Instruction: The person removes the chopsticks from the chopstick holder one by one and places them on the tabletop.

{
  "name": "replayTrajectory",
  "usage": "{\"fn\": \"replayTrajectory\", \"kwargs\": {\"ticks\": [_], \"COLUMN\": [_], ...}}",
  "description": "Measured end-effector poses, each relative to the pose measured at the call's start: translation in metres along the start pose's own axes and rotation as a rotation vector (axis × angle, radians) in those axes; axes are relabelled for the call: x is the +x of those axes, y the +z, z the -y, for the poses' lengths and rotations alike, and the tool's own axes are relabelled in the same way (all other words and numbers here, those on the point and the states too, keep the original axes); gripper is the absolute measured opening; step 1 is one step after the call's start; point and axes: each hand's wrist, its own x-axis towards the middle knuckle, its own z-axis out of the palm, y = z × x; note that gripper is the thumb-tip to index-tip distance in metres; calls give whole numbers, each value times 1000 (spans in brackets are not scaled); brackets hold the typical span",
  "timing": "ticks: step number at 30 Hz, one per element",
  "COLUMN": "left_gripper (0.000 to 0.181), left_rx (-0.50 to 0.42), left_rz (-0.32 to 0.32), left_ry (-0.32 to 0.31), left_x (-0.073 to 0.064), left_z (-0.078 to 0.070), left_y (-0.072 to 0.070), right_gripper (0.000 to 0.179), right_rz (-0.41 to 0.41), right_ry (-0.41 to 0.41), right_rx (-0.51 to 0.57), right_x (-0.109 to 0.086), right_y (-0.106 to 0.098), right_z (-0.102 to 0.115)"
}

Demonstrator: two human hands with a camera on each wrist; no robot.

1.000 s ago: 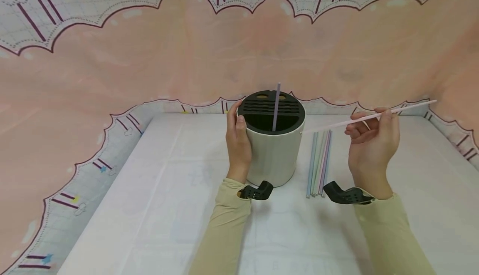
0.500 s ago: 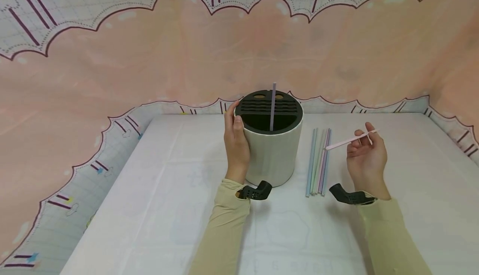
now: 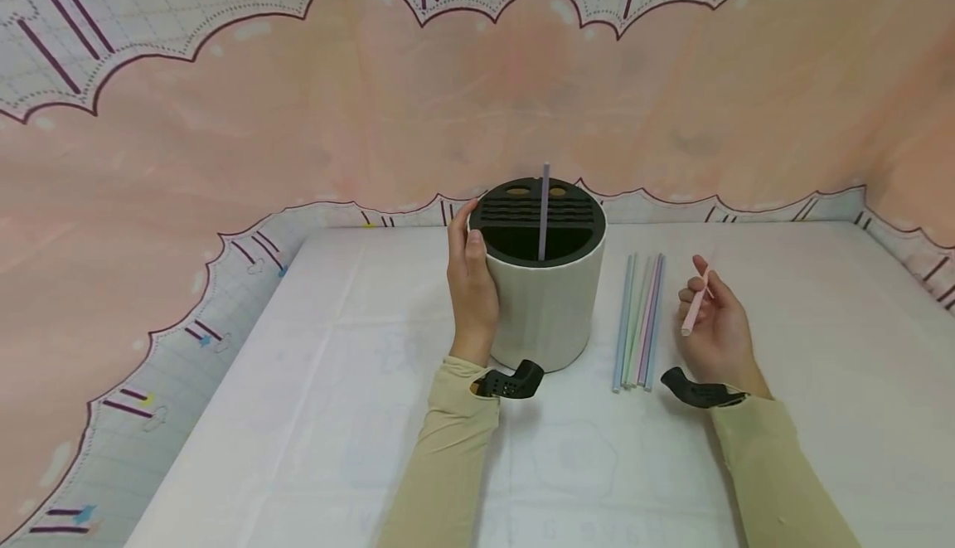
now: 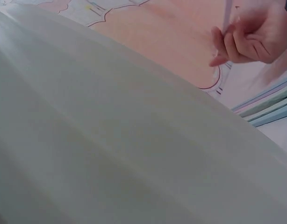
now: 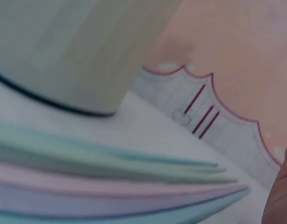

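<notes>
A white cylindrical knife holder (image 3: 545, 316) with a black slotted top (image 3: 533, 212) stands on the table. My left hand (image 3: 472, 299) holds its left side, thumb toward the front and fingers near the rim. One lilac drinking straw (image 3: 544, 208) stands upright in the wide front opening. To the right, my right hand (image 3: 712, 324) pinches a pale pink straw (image 3: 694, 312) in its fingers, the near end tilted down toward me. Several pastel straws (image 3: 638, 324) lie side by side between the holder and this hand. In the left wrist view, the holder's wall (image 4: 111, 126) hides my left hand.
A white cloth (image 3: 358, 415) covers the table. Behind it hangs a peach backdrop (image 3: 403, 117) with a scalloped border. Black wrist cameras (image 3: 515, 380) sit on both wrists.
My right hand has come down and left, closer to the lying straws. The pink straw in it has swung from pointing left to pointing toward me. My left hand stays on the holder.
</notes>
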Motion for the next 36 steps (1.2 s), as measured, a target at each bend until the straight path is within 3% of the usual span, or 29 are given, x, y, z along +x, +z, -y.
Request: {"fn": "replayTrajectory", "kwargs": {"ticks": [6, 10, 14, 18, 23, 31, 36], "left_gripper": [52, 51, 52, 53, 51, 51, 52], "left_rx": [4, -4, 1, 6, -3, 0, -1], "left_rz": [0, 3, 4, 4, 15, -2, -1], "left_ry": [-24, -9, -5, -18, -26, -32, -34], "left_x": [-3, -4, -5, -6, -3, -2, -1], "left_z": [-7, -6, -6, -4, -4, -7, -7], "left_y": [1, 0, 0, 0, 2, 3, 5], "right_gripper": [37, 42, 48, 55, 60, 65, 56], "right_rz": [15, -2, -30, -121, -167, -178, -190], "right_ry": [96, 118, 78, 49, 1, -24, -25], "right_rx": [-209, -393, -713, -1036, -1332, -1583, -1674], "right_x": [-2, 0, 0, 1, 2, 6, 7], "right_y": [-6, -5, 0, 5, 7, 2, 2], "right_z": [-1, -4, -9, -14, -13, -15, -17]}}
